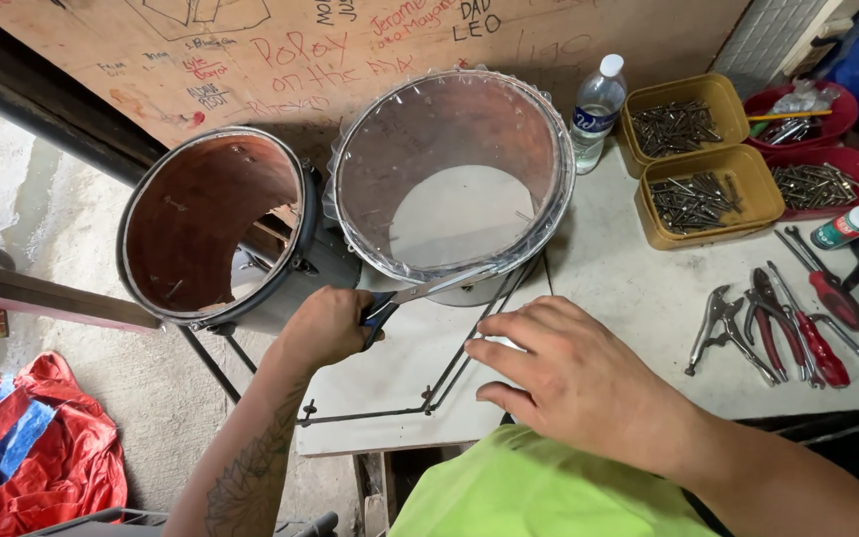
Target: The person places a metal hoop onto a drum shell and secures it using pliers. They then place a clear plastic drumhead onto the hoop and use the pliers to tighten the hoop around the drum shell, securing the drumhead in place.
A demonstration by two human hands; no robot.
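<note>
A round drum shell (454, 109) stands on the white workbench (638, 298), its top covered by clear plastic film. My left hand (325, 326) grips scissors (420, 293) whose blades reach the near rim of that shell, at the film's edge. My right hand (574, 373) rests flat on the bench just in front of the shell, fingers spread, holding nothing. A bent black metal rod (459, 363) lies under and beside my right hand. A second, open drum shell (216, 224) with a reddish inside sits to the left, off the bench edge.
A water bottle (597, 104) stands behind the shell. Yellow trays of nails (693, 194) and red bowls (827, 179) sit at the back right. Pliers and red-handled tools (797, 328) lie right, with a glue bottle (847, 227). A red tarp (37, 447) lies on the floor.
</note>
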